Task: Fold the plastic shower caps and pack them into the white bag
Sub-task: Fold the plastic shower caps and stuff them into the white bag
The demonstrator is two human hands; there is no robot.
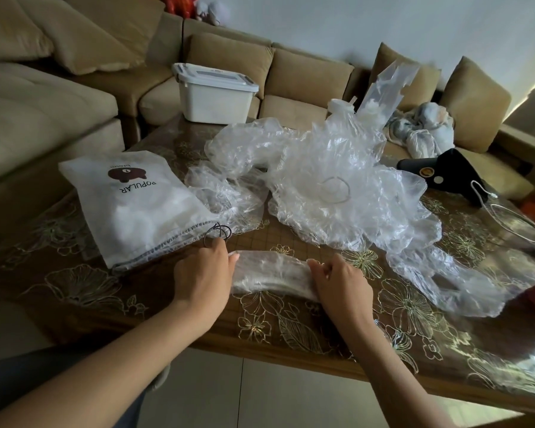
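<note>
A folded strip of clear plastic shower cap (271, 273) lies on the table near the front edge. My left hand (203, 273) holds its left end with curled fingers, and my right hand (340, 279) grips its right end. The white bag (136, 208), printed with a bear and the word POPULAR, lies flat to the left, with its drawstring mouth and cord (218, 233) beside my left hand. A heap of loose shower caps (331, 183) covers the middle of the table. One more shower cap (445, 279) is spread out at the right.
The table (291, 322) has a glossy brown floral cover. A white lidded box (215, 92) stands at the far edge. A black device (439, 171) with a white cable (507, 217) sits at the right. A clear packet (386, 88) stands behind the heap. A sofa surrounds the table.
</note>
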